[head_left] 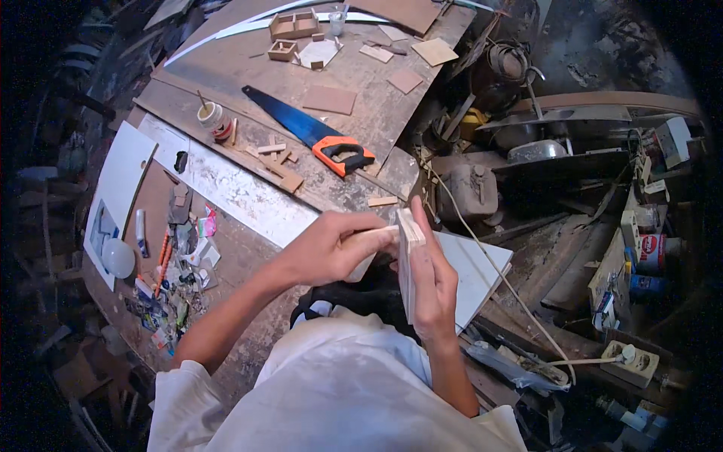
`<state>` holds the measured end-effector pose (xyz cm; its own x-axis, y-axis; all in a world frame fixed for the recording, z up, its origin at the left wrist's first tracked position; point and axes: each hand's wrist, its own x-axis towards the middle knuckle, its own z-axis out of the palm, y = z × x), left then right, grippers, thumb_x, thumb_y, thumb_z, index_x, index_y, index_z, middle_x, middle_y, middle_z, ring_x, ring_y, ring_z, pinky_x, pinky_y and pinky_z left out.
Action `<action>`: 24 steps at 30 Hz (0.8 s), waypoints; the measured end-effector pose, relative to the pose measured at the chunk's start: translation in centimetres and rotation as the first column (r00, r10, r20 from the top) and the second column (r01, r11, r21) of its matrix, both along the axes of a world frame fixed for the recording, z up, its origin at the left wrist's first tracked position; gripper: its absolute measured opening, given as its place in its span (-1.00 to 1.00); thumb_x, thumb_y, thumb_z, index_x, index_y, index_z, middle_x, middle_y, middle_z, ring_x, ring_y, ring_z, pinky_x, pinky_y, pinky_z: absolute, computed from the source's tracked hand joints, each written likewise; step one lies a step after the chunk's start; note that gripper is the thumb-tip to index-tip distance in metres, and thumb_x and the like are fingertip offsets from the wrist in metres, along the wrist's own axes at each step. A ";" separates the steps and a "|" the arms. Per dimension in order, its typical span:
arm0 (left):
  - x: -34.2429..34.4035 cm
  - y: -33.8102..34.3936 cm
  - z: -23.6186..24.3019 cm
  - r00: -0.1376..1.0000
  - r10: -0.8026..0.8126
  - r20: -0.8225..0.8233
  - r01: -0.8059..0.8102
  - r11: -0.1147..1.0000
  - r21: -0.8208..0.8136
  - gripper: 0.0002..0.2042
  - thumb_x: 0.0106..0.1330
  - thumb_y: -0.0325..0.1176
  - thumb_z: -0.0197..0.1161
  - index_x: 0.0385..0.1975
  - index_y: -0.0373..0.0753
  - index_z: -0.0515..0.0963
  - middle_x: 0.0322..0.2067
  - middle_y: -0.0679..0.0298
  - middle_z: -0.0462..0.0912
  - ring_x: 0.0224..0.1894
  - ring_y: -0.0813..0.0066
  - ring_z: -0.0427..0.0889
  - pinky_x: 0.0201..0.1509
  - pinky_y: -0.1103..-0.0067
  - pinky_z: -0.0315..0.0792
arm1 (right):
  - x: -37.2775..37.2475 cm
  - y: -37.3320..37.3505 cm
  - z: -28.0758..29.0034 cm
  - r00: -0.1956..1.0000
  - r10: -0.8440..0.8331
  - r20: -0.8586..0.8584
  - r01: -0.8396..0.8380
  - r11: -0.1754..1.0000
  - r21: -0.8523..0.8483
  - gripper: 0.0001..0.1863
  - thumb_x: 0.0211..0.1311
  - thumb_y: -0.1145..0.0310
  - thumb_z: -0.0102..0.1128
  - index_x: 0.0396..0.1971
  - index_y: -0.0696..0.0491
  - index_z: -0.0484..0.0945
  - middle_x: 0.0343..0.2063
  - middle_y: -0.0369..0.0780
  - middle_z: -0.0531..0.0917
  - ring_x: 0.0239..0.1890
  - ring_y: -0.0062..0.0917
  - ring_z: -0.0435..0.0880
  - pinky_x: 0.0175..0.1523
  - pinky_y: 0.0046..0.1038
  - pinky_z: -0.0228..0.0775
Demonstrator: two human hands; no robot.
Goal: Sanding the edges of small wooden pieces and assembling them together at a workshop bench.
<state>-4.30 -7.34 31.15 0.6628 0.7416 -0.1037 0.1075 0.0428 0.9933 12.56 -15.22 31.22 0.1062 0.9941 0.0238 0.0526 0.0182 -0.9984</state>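
Note:
In front of my body, my right hand (pixel 435 290) holds a piece of plywood (pixel 408 252) on edge, its layered rim facing up. The thumb and fingers lie along the plywood's right face. My left hand (pixel 339 245) is closed, its thumb pressed over a thin pale wooden piece (pixel 392 229) that meets the plywood's left side. Most of that piece is hidden by the fingers. Just beyond the hands, a small wooden strip (pixel 382 201) lies on the bench. Farther away rests a handsaw (pixel 301 128) with a blue blade and an orange and black handle.
The workbench (pixel 226 83) bears wood offcuts, a jar with a stick (pixel 215 120) and a divided wooden box (pixel 294 24). Left are a white bulb (pixel 117 258) and small clutter. A white panel (pixel 471 273), a cable (pixel 520 290) and a power socket (pixel 631 363) lie right.

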 end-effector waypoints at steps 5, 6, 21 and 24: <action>0.0 -0.4 0.5 0.996 -0.035 -0.088 0.038 0.998 0.039 -0.75 0.44 -0.31 0.10 -0.25 -0.39 0.60 -0.48 0.20 0.61 -0.39 0.58 0.50 -0.26 0.55 0.42 | 0.3 0.2 -1.5 0.999 0.002 -0.032 -0.004 0.999 -0.046 -0.48 0.48 0.38 -0.11 0.38 0.18 0.22 0.03 -0.12 0.51 0.04 -0.54 0.45 0.20 -0.57 0.20; -0.1 -0.2 -0.1 0.997 -0.020 -0.068 0.021 0.999 0.024 -0.75 0.44 -0.30 0.11 -0.25 -0.39 0.60 -0.48 0.21 0.60 -0.40 0.58 0.49 -0.26 0.55 0.42 | 0.2 0.0 -0.6 1.000 0.021 0.012 -0.020 0.999 -0.029 -0.48 0.47 0.38 -0.11 0.38 0.19 0.22 0.05 -0.10 0.51 0.08 -0.52 0.45 0.22 -0.56 0.18; -0.4 -0.4 -0.6 0.995 -0.063 -0.072 0.061 0.998 -0.033 -0.74 0.45 -0.30 0.09 -0.23 -0.42 0.58 -0.37 0.20 0.66 -0.27 0.59 0.56 -0.12 0.57 0.45 | 0.0 -0.5 -1.9 0.992 -0.014 0.126 0.009 0.999 0.046 -0.48 0.48 0.32 -0.04 0.37 0.15 0.25 -0.01 -0.12 0.54 0.00 -0.49 0.50 0.17 -0.54 0.25; 0.3 -0.6 0.2 0.991 -0.106 -0.087 0.095 0.987 -0.128 -0.74 0.46 -0.28 0.08 -0.26 -0.37 0.60 -0.41 0.34 0.59 -0.33 0.65 0.48 -0.21 0.62 0.40 | 2.5 2.1 -6.6 0.993 -0.001 0.121 0.028 0.974 -0.227 -0.47 0.48 0.30 -0.04 0.37 0.18 0.24 0.01 -0.11 0.56 0.07 -0.49 0.49 0.22 -0.55 0.22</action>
<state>-4.04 -7.95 31.34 0.7164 0.6493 -0.2554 0.2095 0.1490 0.9664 15.02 -13.15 24.65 0.1309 0.9731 -0.1894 0.1705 -0.2103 -0.9626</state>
